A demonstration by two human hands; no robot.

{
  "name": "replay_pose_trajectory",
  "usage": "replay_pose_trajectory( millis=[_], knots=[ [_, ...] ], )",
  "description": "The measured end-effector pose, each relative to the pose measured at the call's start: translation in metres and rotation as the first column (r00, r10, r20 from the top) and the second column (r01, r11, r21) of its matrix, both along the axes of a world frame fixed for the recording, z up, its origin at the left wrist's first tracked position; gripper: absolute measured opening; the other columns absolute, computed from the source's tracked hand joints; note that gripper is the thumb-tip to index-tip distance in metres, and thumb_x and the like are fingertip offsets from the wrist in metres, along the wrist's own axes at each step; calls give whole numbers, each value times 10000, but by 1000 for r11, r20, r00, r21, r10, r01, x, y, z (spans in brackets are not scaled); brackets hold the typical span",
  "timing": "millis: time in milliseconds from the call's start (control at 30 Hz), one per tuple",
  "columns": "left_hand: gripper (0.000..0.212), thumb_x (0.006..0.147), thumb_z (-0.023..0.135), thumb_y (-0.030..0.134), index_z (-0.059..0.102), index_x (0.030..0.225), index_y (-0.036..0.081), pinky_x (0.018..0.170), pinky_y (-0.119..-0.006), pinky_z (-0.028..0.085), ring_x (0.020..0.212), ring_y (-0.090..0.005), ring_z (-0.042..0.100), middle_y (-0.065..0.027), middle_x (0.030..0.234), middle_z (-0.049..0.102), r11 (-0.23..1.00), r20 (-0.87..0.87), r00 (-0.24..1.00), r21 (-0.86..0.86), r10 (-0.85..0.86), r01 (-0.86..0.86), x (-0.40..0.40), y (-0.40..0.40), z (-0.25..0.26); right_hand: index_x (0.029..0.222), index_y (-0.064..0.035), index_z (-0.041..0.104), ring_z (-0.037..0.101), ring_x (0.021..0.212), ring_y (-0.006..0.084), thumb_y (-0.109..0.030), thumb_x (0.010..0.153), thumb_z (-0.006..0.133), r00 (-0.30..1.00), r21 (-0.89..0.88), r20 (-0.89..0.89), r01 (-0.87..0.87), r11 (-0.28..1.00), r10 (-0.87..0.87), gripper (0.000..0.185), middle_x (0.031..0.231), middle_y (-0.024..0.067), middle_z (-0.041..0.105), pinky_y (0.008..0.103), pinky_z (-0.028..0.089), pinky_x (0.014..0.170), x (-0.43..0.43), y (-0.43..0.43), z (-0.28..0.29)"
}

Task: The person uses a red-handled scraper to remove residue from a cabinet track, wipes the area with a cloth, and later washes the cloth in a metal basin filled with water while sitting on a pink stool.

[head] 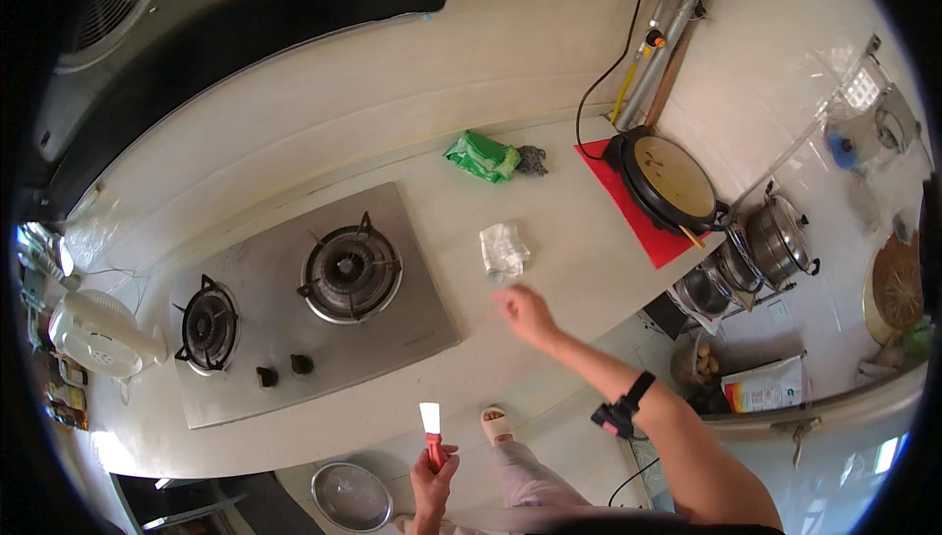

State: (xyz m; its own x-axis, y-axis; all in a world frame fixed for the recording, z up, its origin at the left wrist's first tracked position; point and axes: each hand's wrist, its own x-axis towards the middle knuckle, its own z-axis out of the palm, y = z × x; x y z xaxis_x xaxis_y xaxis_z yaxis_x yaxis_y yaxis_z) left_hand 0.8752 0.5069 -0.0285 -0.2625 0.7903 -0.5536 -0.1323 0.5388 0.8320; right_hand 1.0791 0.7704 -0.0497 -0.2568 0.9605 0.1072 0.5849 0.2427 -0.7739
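My left hand [431, 482] grips the red handle of a scraper [431, 421], below the front edge of the counter. The flat blade points up and is bright with glare. My right hand [528, 318] is over the counter, just short of a crumpled white wipe or cloth [503, 250] and apart from it in the picture. Its fingers look curled but are blurred, so whether they close on anything small is unclear. A two-burner gas stove [419, 314] lies to the left of this hand.
A green wipes packet [482, 157] and a grey scouring pad [531, 160] lie near the wall. On a red mat [634, 220] stands a round electric griddle [675, 178]. A white kettle [103, 332] is at far left. A metal basin [352, 497] sits on the floor. Pots [776, 232] stand at right.
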Motion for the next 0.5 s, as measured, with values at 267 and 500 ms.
replay_pose_trajectory(
  millis=[267,500],
  knots=[
    [159,771,646,81,618,913,14,578,-194,387,625,-36,441,41,685,522,1000,-22,1000,16,4,-4,47,84,16,1206,24,410,399,1178,364,75,705,478,967,407,178,99,908,-184,508,1257,237,416,402,342,997,68,235,-36],
    [191,783,646,100,607,950,14,632,-204,418,673,-52,490,14,726,563,990,38,991,-57,128,-126,42,79,17,1332,-4,280,358,1234,360,-12,715,615,915,352,324,119,929,-240,702,1365,221,318,378,330,1018,83,300,-72]
  ],
)
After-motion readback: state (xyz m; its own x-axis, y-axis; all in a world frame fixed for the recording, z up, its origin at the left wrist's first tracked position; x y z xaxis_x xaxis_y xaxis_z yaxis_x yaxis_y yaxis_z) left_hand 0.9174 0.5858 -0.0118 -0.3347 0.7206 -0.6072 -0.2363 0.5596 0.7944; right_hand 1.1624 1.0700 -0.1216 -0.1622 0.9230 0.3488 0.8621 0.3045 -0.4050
